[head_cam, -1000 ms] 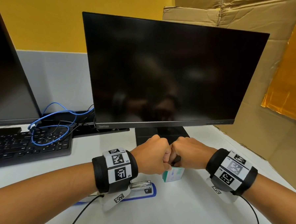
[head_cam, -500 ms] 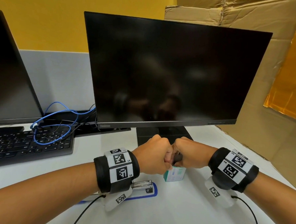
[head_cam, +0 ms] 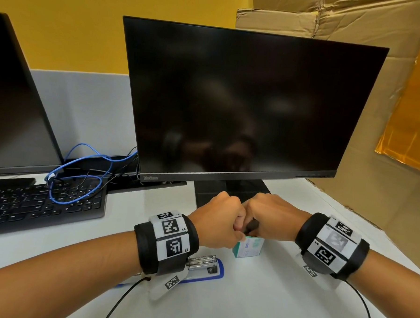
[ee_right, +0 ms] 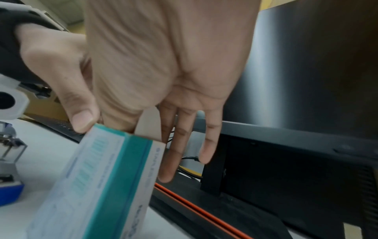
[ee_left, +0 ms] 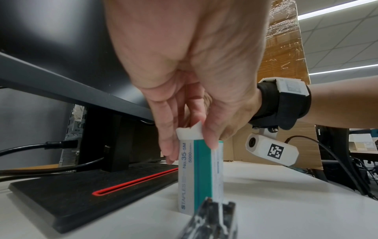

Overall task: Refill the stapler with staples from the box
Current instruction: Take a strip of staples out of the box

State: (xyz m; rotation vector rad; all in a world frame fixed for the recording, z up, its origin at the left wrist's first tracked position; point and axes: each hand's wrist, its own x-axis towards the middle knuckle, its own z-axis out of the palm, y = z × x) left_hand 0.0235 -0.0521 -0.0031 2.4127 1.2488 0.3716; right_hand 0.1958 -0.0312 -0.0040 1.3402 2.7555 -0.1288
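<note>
A white and teal staples box (head_cam: pixel 249 248) stands on end on the white desk, in front of the monitor's base. My left hand (head_cam: pixel 217 222) pinches its top between fingers and thumb, where a white flap (ee_left: pixel 190 132) sticks up. My right hand (head_cam: pixel 271 218) holds the same top from the right. Three of its fingers (ee_right: pixel 184 145) hang straight down behind the box's (ee_right: pixel 102 177) far side. Its thumb and forefinger are hidden. The stapler (head_cam: pixel 205 268), blue-based with its metal magazine bared, lies under my left wrist, just left of the box (ee_left: pixel 196 174).
A black monitor (head_cam: pixel 243 107) stands right behind the hands, its flat base (ee_left: pixel 81 190) touching distance from the box. A keyboard (head_cam: pixel 38 203) with a blue cable (head_cam: pixel 81 176) lies at the left. Cardboard sheets (head_cam: pixel 374 167) wall the right side.
Almost nothing: both hands stay together on the box's top, and the view has shifted only slightly.
</note>
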